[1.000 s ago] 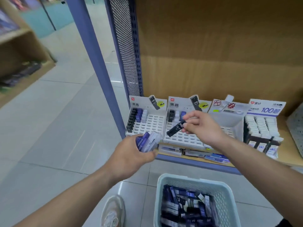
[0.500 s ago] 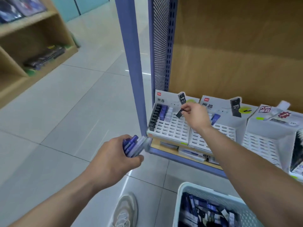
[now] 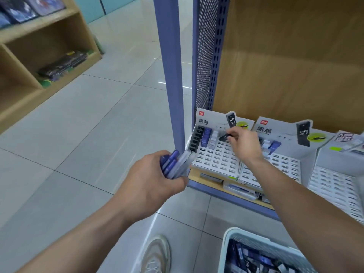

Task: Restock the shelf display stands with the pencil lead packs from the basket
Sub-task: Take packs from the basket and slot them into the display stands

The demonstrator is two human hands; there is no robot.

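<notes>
My left hand (image 3: 149, 186) grips a bundle of blue and clear pencil lead packs (image 3: 174, 164) just left of the shelf's front edge. My right hand (image 3: 243, 144) pinches one black lead pack (image 3: 224, 137) over the upper rows of the leftmost white display stand (image 3: 214, 160). That stand holds a column of black packs (image 3: 196, 140), blue ones and pale ones at its top left. A second stand (image 3: 279, 164) to the right holds a few packs. The pale basket (image 3: 228, 245) with several packs sits at the bottom right.
A blue shelf upright (image 3: 169, 75) and a perforated side panel (image 3: 204, 56) stand just left of the stands. A third slotted stand (image 3: 334, 186) sits at the far right. A wooden shelf unit (image 3: 39, 56) is across the tiled floor at left. My shoe (image 3: 155, 257) is below.
My right hand carried the black pack from the second stand leftward to the first stand's upper rows. The view swung left and closer; my left hand kept its bundle.
</notes>
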